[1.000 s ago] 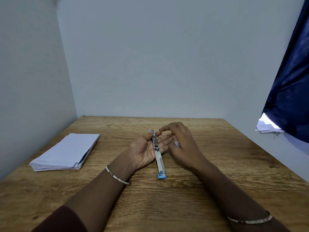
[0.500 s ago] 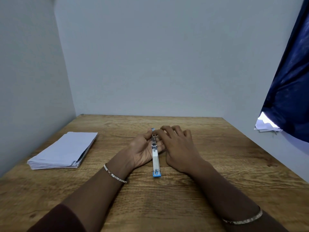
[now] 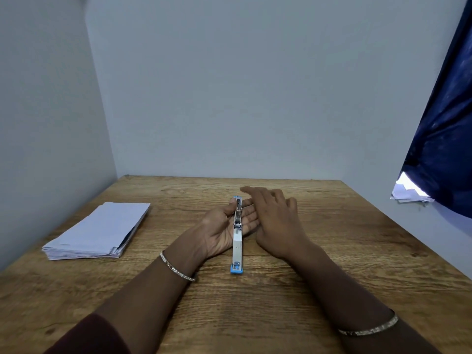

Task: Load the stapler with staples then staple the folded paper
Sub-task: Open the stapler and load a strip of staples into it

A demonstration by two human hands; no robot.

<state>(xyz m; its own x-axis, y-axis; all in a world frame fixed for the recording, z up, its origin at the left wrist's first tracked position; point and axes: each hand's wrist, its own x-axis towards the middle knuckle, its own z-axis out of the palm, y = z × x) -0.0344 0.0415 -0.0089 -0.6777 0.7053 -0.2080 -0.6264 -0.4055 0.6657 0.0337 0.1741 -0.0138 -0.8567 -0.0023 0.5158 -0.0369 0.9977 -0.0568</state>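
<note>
Two bare hands are working at the middle of a wooden table [image 3: 332, 251], with a stapler [image 3: 237, 233] between them. The left hand [image 3: 224, 231] is lying palm up on the wood, cupping the far half of the stapler; its thumb is pressing against the stapler's left side near the far tip, and its fingers are reaching out beneath the metal toward the right. The right hand [image 3: 275, 221] is hovering palm down just beside the stapler, fingers loosely spread and holding nothing, its fingertips overlapping those of the left hand. The stapler is lying opened out long and flat, running straight away from the person, its shiny channel facing up and its blue end [image 3: 236, 269] resting on the table nearest the person. Whether staples are sitting in the channel is too small to tell. A thin bracelet [image 3: 176, 270] is circling the left wrist, and a second bracelet [image 3: 367, 329] is showing on the right forearm. A stack of white folded paper [image 3: 99, 231] is sitting well apart at the table's left side, near the wall. A dark blue curtain [image 3: 444, 139] is hanging at the right edge.
</note>
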